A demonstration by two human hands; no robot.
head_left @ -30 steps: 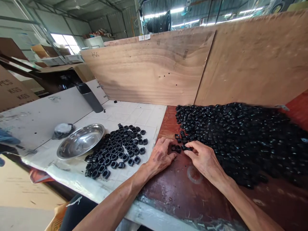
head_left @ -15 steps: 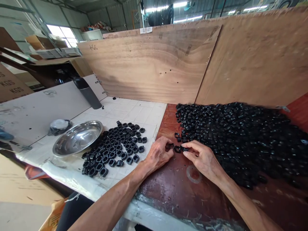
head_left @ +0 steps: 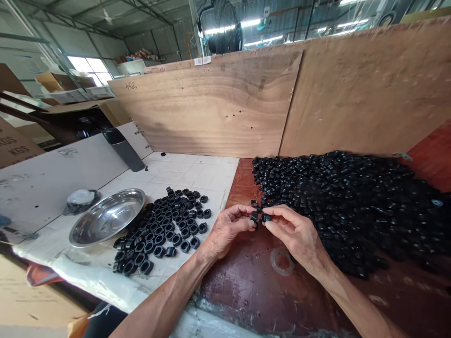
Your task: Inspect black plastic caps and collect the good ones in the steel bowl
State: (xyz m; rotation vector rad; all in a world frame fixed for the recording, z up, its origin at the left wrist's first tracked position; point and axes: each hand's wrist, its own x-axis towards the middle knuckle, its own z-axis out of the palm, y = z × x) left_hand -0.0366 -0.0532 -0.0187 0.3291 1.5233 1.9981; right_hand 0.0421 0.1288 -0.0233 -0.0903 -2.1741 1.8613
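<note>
My left hand (head_left: 227,230) pinches a small black plastic ring (head_left: 254,217) between thumb and fingertips. Close beside it, my right hand (head_left: 294,230) grips a second black ring (head_left: 266,218) the same way. The two rings are held nearly end to end above the red-brown board (head_left: 243,281). Just behind the fingertips a loose black ring (head_left: 255,203) lies at the edge of a large heap of black rings (head_left: 338,197). Left of my hands, a spread of separate black rings (head_left: 165,225) covers part of the white tabletop (head_left: 186,171).
A shiny metal bowl (head_left: 109,218) leans beside the spread rings. Behind it are a clear-wrapped bundle (head_left: 81,199) and a dark grey bottle (head_left: 123,150) against the low side panel (head_left: 52,173). A tall plywood board (head_left: 204,108) closes off the back.
Both hands have lifted rings slightly off the board and brought them together, fingertips closer than before. The camera view has shifted a little.
</note>
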